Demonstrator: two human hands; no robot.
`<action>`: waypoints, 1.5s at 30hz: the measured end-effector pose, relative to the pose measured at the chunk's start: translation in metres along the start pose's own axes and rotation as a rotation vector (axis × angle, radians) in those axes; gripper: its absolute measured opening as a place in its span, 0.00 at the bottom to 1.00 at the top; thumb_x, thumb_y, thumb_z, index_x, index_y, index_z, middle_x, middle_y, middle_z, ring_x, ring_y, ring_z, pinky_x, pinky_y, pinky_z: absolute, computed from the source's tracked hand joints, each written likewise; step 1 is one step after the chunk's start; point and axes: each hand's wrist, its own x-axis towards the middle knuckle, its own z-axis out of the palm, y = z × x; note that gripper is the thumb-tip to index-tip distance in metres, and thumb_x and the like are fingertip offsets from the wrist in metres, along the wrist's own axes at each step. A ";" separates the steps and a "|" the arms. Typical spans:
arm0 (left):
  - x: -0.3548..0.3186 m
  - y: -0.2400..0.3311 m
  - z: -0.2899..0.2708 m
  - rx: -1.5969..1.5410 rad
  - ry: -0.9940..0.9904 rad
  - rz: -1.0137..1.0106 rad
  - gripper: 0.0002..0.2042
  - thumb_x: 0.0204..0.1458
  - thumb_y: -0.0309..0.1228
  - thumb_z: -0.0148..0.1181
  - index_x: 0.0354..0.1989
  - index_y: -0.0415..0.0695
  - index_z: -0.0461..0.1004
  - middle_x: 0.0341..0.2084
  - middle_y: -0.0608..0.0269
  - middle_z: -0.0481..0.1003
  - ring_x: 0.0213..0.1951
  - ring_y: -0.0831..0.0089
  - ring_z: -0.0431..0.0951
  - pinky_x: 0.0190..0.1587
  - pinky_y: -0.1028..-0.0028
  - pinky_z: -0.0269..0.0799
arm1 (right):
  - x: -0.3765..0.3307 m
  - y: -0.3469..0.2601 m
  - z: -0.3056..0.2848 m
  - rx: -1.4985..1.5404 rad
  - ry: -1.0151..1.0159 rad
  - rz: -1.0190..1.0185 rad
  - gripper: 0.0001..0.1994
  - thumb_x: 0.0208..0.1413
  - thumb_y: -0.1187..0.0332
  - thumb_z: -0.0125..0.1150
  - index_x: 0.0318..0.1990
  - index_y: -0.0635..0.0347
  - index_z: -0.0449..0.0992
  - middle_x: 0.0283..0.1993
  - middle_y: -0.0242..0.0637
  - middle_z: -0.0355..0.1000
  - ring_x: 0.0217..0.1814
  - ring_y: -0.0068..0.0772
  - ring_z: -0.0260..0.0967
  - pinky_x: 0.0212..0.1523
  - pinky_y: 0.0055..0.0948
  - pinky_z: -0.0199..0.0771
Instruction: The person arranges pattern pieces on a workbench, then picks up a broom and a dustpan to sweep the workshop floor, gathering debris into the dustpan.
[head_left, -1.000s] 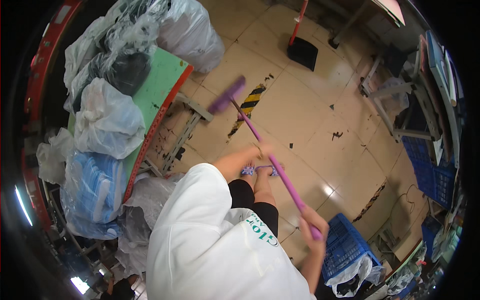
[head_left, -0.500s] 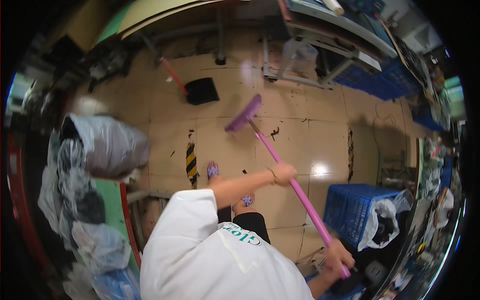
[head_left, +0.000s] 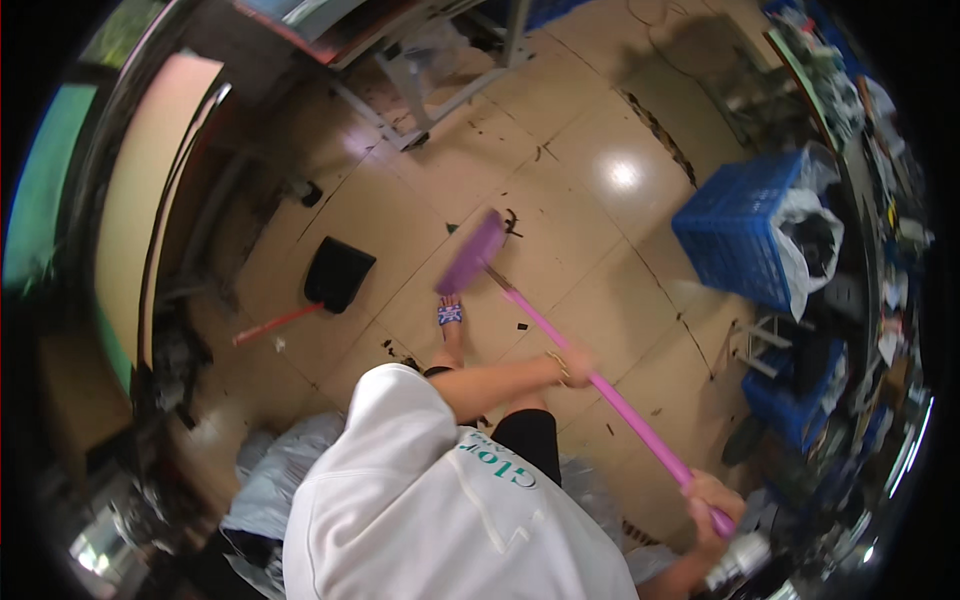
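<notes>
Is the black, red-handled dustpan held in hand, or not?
Not held: the dustpan sits on the beige tiled floor, while the left hand and right hand grip the long pink broom handle.

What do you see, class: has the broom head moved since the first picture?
Yes: the purple broom head moved toward the forked dark mark on the floor.

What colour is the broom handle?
The broom handle is pink, best seen in the head view.

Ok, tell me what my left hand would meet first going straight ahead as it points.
Beyond the pink broom handle it grips, your left hand would probably meet the grey frame near the blue crate; depth is unclear, so it may pass above.
</notes>
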 end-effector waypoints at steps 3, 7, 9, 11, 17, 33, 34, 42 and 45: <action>0.015 0.069 0.010 -0.136 -0.140 0.154 0.06 0.33 0.32 0.55 0.20 0.43 0.73 0.19 0.51 0.72 0.28 0.57 0.72 0.32 0.63 0.68 | -0.015 -0.052 0.014 -0.022 0.083 0.005 0.04 0.36 0.77 0.53 0.16 0.65 0.64 0.16 0.39 0.66 0.23 0.36 0.67 0.39 0.40 0.67; 0.027 0.099 0.025 -0.236 -0.141 0.300 0.06 0.33 0.33 0.55 0.19 0.44 0.73 0.17 0.54 0.71 0.25 0.56 0.72 0.31 0.64 0.68 | -0.009 -0.079 0.051 -0.155 -0.005 -0.137 0.11 0.42 0.71 0.53 0.13 0.61 0.60 0.14 0.37 0.62 0.16 0.33 0.62 0.25 0.34 0.65; 0.019 0.132 -0.018 -0.157 -0.150 0.321 0.06 0.33 0.33 0.55 0.18 0.45 0.73 0.16 0.55 0.71 0.24 0.57 0.72 0.31 0.65 0.68 | -0.023 -0.097 0.039 -0.079 0.123 -0.209 0.12 0.36 0.70 0.57 0.13 0.62 0.59 0.11 0.38 0.59 0.14 0.38 0.59 0.16 0.33 0.62; 0.015 0.145 -0.054 -0.076 -0.151 0.339 0.06 0.33 0.33 0.56 0.18 0.46 0.73 0.15 0.55 0.71 0.23 0.57 0.72 0.30 0.65 0.68 | -0.053 -0.088 0.032 0.124 0.383 -0.397 0.13 0.33 0.70 0.57 0.12 0.63 0.58 0.11 0.38 0.58 0.14 0.37 0.59 0.15 0.33 0.62; 0.020 0.034 -0.125 0.306 0.075 0.182 0.04 0.29 0.31 0.57 0.16 0.47 0.71 0.15 0.56 0.69 0.24 0.58 0.71 0.28 0.62 0.67 | -0.056 0.048 0.033 0.055 0.552 -0.284 0.09 0.47 0.68 0.45 0.18 0.57 0.63 0.15 0.28 0.59 0.15 0.24 0.58 0.20 0.26 0.63; 0.127 0.114 0.013 0.105 -0.403 0.308 0.04 0.35 0.31 0.55 0.20 0.46 0.74 0.18 0.53 0.71 0.26 0.57 0.72 0.30 0.63 0.67 | -0.038 0.008 -0.057 0.058 0.594 0.063 0.08 0.39 0.75 0.48 0.13 0.67 0.62 0.14 0.40 0.63 0.18 0.32 0.63 0.27 0.31 0.66; 0.130 0.129 0.016 0.026 -0.446 0.308 0.05 0.34 0.32 0.56 0.19 0.46 0.73 0.18 0.55 0.71 0.26 0.58 0.72 0.29 0.64 0.67 | -0.029 0.002 -0.052 0.064 0.586 0.055 0.08 0.39 0.75 0.48 0.13 0.67 0.62 0.14 0.40 0.63 0.18 0.32 0.63 0.27 0.31 0.66; 0.118 0.178 -0.077 0.001 -0.269 0.496 0.06 0.31 0.33 0.57 0.17 0.46 0.73 0.16 0.54 0.71 0.25 0.59 0.73 0.29 0.64 0.68 | 0.016 -0.058 -0.053 0.154 0.580 -0.515 0.14 0.35 0.70 0.52 0.08 0.61 0.55 0.06 0.34 0.52 0.06 0.29 0.49 0.10 0.27 0.53; 0.125 0.124 -0.148 0.049 -0.249 0.276 0.05 0.29 0.33 0.58 0.16 0.49 0.73 0.14 0.59 0.70 0.25 0.60 0.72 0.34 0.63 0.67 | 0.053 -0.049 -0.062 0.341 0.499 -0.492 0.15 0.39 0.66 0.49 0.09 0.60 0.56 0.06 0.33 0.52 0.08 0.28 0.51 0.11 0.28 0.50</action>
